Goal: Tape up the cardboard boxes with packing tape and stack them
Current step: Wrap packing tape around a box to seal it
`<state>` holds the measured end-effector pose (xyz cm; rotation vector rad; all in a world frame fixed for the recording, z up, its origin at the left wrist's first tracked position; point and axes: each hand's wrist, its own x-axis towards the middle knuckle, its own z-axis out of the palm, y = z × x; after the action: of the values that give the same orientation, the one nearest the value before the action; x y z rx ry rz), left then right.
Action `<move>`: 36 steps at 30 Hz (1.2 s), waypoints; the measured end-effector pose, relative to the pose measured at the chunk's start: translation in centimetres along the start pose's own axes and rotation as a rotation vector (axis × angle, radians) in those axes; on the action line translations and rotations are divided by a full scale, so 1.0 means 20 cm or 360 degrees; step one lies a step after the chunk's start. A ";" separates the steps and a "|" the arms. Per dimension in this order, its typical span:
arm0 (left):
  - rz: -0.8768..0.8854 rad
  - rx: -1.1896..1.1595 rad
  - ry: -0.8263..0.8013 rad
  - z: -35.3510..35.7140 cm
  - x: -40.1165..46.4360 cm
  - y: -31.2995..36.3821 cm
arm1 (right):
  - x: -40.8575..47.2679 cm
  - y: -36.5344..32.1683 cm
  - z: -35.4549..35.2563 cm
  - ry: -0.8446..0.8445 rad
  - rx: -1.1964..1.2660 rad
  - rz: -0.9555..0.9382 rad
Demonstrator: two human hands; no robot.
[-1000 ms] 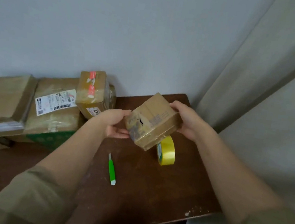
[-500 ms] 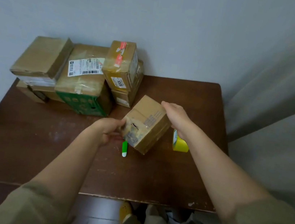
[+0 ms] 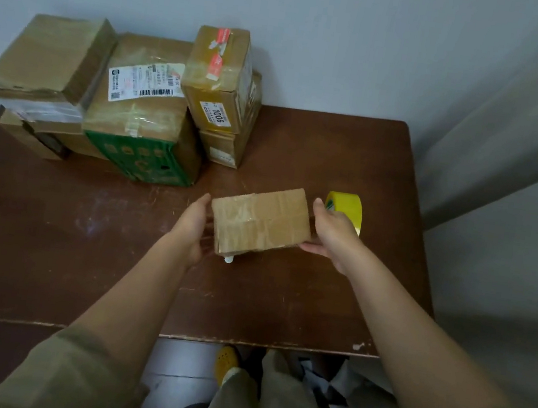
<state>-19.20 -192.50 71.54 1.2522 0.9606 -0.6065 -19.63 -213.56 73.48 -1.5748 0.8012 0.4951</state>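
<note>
A small cardboard box (image 3: 259,223) with old clear tape on top is in the middle of the brown table (image 3: 48,242). My left hand (image 3: 193,227) holds its left end and my right hand (image 3: 332,237) holds its right end, thumb along the side and fingers underneath. A roll of yellow packing tape (image 3: 346,209) stands on edge just behind my right hand. The green cutter is almost hidden under the box; only its white tip (image 3: 228,259) shows at the front.
Several taped cardboard boxes are stacked at the back left against the wall, among them a large green-sided box (image 3: 142,137) and a "1006" labelled box (image 3: 223,79). A curtain (image 3: 512,134) hangs at the right. The table's front edge (image 3: 258,344) runs close to my legs.
The box was tilted in the air between my hands; now it lies flat, lower over the table, covering the cutter. My view has tipped downward.
</note>
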 end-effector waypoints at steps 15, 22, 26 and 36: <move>0.0030 0.0029 -0.0052 0.10 0.04 -0.11 | 0.04 0.23 -0.11 0.0123 -0.0079 0.0218; 0.0080 0.0114 -0.0043 0.08 0.02 -0.08 | 0.01 0.20 -0.11 0.0107 -0.0084 0.0177; 0.0213 0.0297 -0.0035 0.05 0.01 -0.03 | -0.01 0.15 -0.09 0.0131 -0.0145 0.0043; 0.0369 0.0248 -0.0054 0.08 -0.05 0.08 | -0.05 0.04 -0.06 0.0198 -0.0163 -0.0267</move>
<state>-17.86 -193.65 73.24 1.4636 0.7376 -0.5252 -21.11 -214.60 73.81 -1.7646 0.7385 0.3232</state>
